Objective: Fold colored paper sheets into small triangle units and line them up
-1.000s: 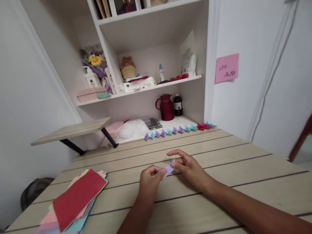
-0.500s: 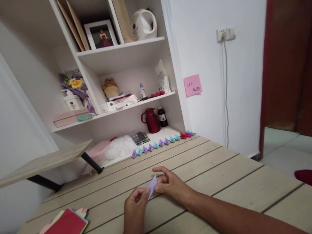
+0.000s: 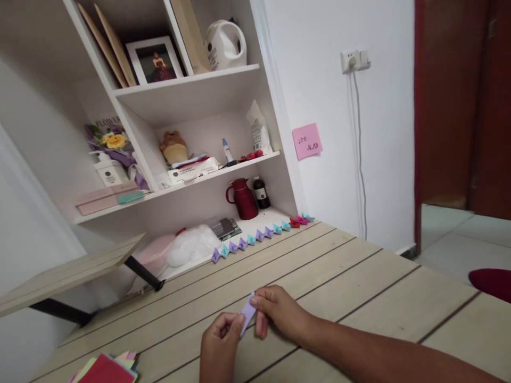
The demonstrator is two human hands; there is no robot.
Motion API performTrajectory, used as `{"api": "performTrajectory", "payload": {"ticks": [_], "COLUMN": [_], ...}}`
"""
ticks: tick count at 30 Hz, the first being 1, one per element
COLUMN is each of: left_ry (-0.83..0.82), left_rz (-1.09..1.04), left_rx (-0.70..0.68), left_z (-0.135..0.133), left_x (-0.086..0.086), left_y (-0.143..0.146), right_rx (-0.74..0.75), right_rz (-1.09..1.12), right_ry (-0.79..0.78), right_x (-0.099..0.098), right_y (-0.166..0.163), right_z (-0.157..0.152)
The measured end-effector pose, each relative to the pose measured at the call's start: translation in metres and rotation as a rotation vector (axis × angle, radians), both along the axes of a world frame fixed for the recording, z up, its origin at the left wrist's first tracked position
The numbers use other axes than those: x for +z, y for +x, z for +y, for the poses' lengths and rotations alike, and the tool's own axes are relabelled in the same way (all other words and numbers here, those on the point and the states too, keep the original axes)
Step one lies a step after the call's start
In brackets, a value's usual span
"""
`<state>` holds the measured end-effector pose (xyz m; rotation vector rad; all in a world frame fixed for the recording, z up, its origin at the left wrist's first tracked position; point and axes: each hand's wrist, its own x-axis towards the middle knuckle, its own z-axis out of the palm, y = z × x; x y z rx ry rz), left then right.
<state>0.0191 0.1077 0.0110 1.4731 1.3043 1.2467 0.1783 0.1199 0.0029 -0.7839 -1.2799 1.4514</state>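
Between my two hands is a small folded piece of lilac paper (image 3: 247,315), slanting up to the right just above the slatted wooden table. My left hand (image 3: 222,336) pinches its lower end between thumb and forefinger. At the upper end, my right hand (image 3: 275,308) grips it with thumb and forefinger, the other fingers curled beneath. Part of the paper is covered by my fingertips. Along the table's back edge runs a row of small folded paper pieces (image 3: 250,240) in purple, light blue, red and pink.
A stack of coloured paper (image 3: 107,369) with a red sheet on top lies at the lower left. A raised wooden stand (image 3: 72,271) is on the left. Behind are white shelves with a red jug (image 3: 244,199), a dark bottle (image 3: 261,192) and a plastic bag (image 3: 194,244).
My right forefinger, stretched out before, has closed onto the paper's upper end. The paper's pointed tip now looks squared off and narrower. The view has shifted slightly to the right.
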Motion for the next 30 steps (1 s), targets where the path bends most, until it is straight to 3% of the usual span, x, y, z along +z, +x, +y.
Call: {"api": "performTrajectory", "payload": {"ticks": [7,14,22,30], "left_ry": [0.006,-0.043,-0.068,0.013], "left_rz": [-0.054,-0.123,-0.217,-0.018], "left_rx": [0.027,0.054,0.075,0.036], "left_z": [-0.01,-0.003,-0.005,-0.008], "left_x": [0.007,0.003,0.004,0.003], "left_y": [0.008,-0.002,-0.003,0.002], "right_rx": [-0.023,-0.125,0.009,0.105], "right_rz": [-0.057,0.035,-0.1,-0.133], "right_ry": [0.034,0.019,0.132,0.155], "right_x": [0.0,-0.005,0.003,-0.001], "right_y": [-0.001,0.005,0.013,0.011], "right_z": [0.0,0.005,-0.003,-0.004]}}
